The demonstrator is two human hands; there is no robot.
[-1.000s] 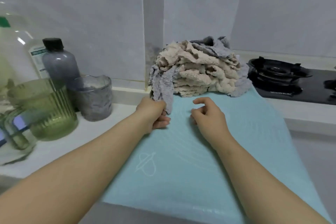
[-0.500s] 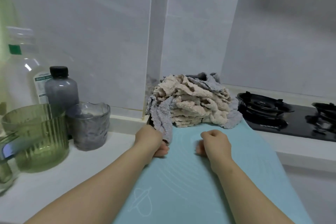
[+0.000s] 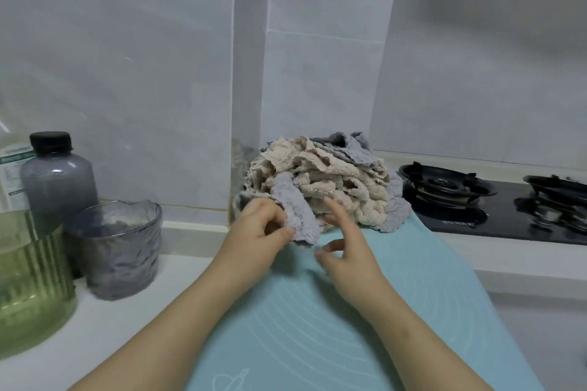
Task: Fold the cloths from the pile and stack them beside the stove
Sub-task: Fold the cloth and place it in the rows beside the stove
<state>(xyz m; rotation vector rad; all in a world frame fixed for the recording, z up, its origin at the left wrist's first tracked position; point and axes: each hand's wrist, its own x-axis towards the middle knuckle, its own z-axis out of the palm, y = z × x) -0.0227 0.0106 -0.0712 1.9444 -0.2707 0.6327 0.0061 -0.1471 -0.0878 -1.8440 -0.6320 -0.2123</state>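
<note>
Head view: the pile of cloths (image 3: 330, 174), beige and grey, sits at the far end of the blue mat (image 3: 349, 333), just left of the stove (image 3: 457, 200); a grey cloth (image 3: 300, 216) hangs off its near side, pinched between thumb and fingers of the left hand (image 3: 254, 238); the right hand (image 3: 344, 252) holds nothing, forefinger stretched toward the pile, the other fingers loosely curled; a grey tumbler (image 3: 117, 244), a bottle (image 3: 58, 174) and a green jar (image 3: 28, 279) stand on the left.

Left hand (image 3: 258, 236) pinches a grey cloth (image 3: 300, 216); right hand (image 3: 349, 259) beside it, forefinger extended.
</note>
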